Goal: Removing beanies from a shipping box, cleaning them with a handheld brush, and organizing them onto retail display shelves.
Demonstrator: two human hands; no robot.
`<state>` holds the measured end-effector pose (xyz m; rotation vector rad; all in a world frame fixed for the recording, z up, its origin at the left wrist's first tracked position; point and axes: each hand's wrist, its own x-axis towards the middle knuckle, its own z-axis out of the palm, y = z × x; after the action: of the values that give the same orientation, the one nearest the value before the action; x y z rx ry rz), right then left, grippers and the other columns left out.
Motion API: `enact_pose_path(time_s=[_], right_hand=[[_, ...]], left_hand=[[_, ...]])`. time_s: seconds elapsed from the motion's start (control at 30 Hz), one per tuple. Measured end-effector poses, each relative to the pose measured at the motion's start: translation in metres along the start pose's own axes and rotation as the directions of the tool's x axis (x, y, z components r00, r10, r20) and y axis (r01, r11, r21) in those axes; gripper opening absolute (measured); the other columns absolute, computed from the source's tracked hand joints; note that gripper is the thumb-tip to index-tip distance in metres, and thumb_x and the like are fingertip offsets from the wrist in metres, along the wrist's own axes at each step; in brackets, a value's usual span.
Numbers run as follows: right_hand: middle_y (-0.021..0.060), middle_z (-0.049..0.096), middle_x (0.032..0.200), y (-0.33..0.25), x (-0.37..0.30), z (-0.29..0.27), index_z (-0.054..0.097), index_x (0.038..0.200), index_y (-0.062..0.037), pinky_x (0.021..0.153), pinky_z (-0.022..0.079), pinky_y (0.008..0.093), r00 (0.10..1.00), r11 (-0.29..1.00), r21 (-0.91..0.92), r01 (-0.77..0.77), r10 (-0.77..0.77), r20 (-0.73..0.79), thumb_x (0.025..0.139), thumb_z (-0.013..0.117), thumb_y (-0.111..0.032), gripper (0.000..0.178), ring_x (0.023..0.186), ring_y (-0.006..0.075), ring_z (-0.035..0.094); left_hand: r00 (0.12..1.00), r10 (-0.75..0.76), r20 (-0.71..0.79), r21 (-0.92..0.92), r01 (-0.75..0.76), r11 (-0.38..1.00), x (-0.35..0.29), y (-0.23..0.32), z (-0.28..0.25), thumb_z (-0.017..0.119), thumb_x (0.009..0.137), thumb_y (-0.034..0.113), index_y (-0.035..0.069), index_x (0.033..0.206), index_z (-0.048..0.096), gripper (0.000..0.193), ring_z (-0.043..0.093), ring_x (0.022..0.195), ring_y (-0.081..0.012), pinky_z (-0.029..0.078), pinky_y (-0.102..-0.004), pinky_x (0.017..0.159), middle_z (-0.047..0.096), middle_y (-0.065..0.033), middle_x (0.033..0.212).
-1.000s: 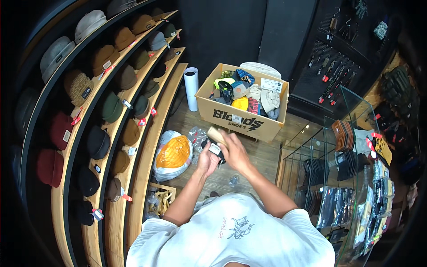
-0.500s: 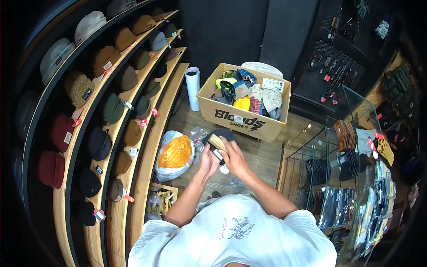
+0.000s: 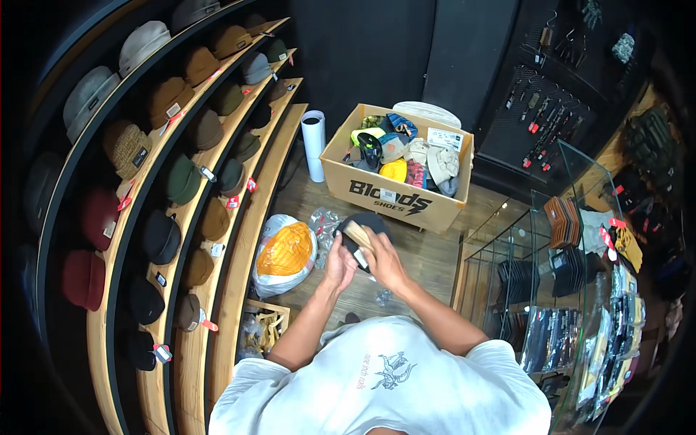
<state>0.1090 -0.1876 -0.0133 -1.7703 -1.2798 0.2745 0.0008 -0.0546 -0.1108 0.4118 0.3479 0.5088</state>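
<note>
Dark cap (image 3: 372, 220): we find it above the wooden floor (image 3: 428, 261), in front of the cardboard box (image 3: 449, 212), its near left edge gripped by the left hand (image 3: 339, 268). We note the right hand (image 3: 387, 262) closed around a wooden brush (image 3: 357, 234) over the cap; whether its bristles touch, we cannot tell.

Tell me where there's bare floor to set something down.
Bare wooden floor shows between the cardboard box, the glass display case and the right hand. Left of the left hand, the floor is crowded with clear plastic and a white bag.
</note>
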Motion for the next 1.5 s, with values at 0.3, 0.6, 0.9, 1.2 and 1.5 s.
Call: enact_pose_path(time_s=[0.3,0.6,0.9,1.2,1.5], right_hand=[[0.0242,0.053,0.113,0.026,-0.028,-0.042,0.041,0.146,-0.0105,0.091,0.048,0.0452,0.986,0.986,-0.028,-0.162,0.161,-0.034,0.099,0.054,-0.021,0.05,0.104,0.0441,0.058],[0.023,0.052,0.116,0.042,-0.042,-0.012,0.04,0.146,-0.0087,0.095,0.046,0.0445,0.986,0.986,-0.025,-0.162,0.163,0.036,0.098,0.056,-0.019,0.052,0.109,0.0433,0.055],[0.0219,0.052,0.11,-0.007,0.023,-0.017,0.042,0.143,-0.0077,0.089,0.046,0.0428,0.998,1.0,0.023,-0.017,0.018,-0.06,0.098,0.056,-0.017,0.048,0.1,0.0421,0.055],[0.0243,0.053,0.118,0.048,-0.04,-0.024,0.041,0.147,-0.0096,0.094,0.047,0.0463,0.978,0.975,-0.07,-0.209,0.209,-0.015,0.099,0.055,-0.021,0.051,0.109,0.0448,0.056],[0.0255,0.052,0.114,0.032,-0.01,-0.004,0.041,0.142,-0.0021,0.091,0.046,0.0451,0.99,0.99,-0.029,-0.137,0.137,-0.024,0.098,0.056,-0.017,0.048,0.107,0.0452,0.054]], left_hand=[[0.997,0.064,-0.044,0.116,-0.058,0.992,-0.005,0.006,0.029,0.05,0.102,0.044,0.009,0.133,0.05,0.046,0.06,0.09,-0.0116,0.047,-0.0264,0.075,0.062,-0.0059,0.119],[0.994,0.09,0.054,0.109,-0.096,0.989,-0.012,0.02,0.065,0.042,0.104,0.047,0.006,0.135,0.05,0.052,0.064,0.109,-0.0232,0.051,-0.0405,0.095,0.063,-0.0109,0.126],[0.999,0.054,-0.002,0.177,-0.053,0.983,-0.016,0.003,0.07,0.041,0.105,0.046,0.009,0.127,0.054,0.045,0.065,0.094,-0.0181,0.051,-0.0339,0.081,0.065,-0.0072,0.114],[0.99,0.133,-0.042,0.194,-0.122,0.973,-0.012,0.019,0.078,0.043,0.103,0.05,0.007,0.131,0.052,0.052,0.063,0.092,-0.0145,0.049,-0.03,0.077,0.064,-0.0054,0.116],[0.996,0.025,0.083,0.157,-0.038,0.987,-0.011,0.013,0.058,0.041,0.105,0.043,0.005,0.136,0.048,0.049,0.065,0.109,-0.027,0.054,-0.0413,0.094,0.061,-0.0125,0.127]])
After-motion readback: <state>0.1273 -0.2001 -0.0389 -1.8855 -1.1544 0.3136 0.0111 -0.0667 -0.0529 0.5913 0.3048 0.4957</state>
